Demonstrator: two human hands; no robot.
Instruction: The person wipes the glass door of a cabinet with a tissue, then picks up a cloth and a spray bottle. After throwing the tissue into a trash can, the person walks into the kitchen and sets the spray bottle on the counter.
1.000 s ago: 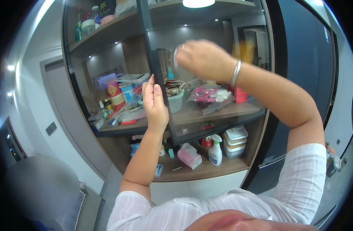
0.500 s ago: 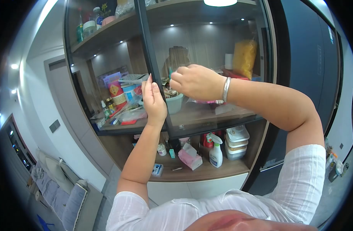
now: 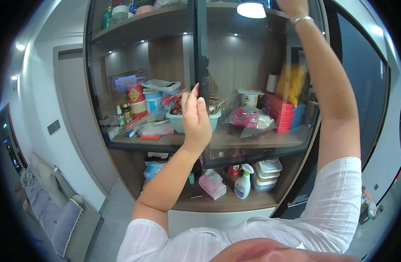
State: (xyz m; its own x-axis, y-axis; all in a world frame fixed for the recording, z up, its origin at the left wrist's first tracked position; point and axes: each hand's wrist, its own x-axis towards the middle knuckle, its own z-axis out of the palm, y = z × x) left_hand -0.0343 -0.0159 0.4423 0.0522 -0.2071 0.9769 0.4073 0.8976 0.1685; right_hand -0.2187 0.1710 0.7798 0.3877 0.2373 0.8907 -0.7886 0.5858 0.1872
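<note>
My left hand (image 3: 197,120) is at the dark-framed edge of the right glass cabinet door (image 3: 253,52), its fingers upright and its thumb against the frame. The door stands slightly ajar. High at the top edge of the view, my right hand (image 3: 294,8) is raised in front of the door's upper right part, with a silver bangle (image 3: 303,19) on the wrist. Its fingers are cut off by the frame, so what they hold, if anything, is hidden. Behind the glass sit a pale green basin (image 3: 178,122) with mixed items, a lidded tub (image 3: 250,99) and red stacked trays (image 3: 284,117).
Below the door, an open shelf (image 3: 235,203) holds a spray bottle (image 3: 243,183), a pink tissue pack (image 3: 212,185) and stacked food containers (image 3: 267,174). The closed left glass door (image 3: 139,48) is alongside. A sofa (image 3: 65,222) stands at the left, a dark refrigerator (image 3: 362,61) at the right.
My right hand has gone from mid-door, where it was closed, up to the top right. The view has turned, and the right door's edge with my left hand on it appears farther right.
</note>
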